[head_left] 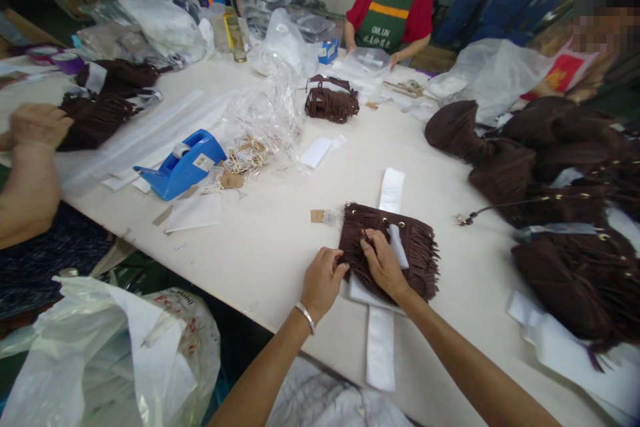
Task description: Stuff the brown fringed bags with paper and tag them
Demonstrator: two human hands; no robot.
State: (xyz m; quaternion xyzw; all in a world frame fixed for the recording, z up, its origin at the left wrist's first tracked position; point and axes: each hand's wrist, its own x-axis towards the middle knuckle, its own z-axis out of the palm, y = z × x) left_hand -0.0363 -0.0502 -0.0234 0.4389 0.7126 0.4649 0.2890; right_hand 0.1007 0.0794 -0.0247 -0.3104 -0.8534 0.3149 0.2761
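Observation:
A dark brown fringed bag (417, 240) lies flat on the table in front of me, over a white paper strip (381, 353) that sticks out above and below it. My left hand (323, 280), with a silver bangle on the wrist, is at the bag's left edge, thumb and fingers pinched together near the fringe. My right hand (385, 263) rests on top of the bag, fingers curled at its fringe. Beside those fingers lies a rolled white wrap (398, 247). A brown paper tag (317, 215) extends from the bag's upper left corner.
Brown bags (555, 227) are heaped on the right. A blue tape dispenser (183, 163), loose string tags (245, 157) and clear plastic bags (275, 107) sit left of centre. Another folded fringed bag (331, 99) lies farther back. Co-workers stand across the table and at both sides.

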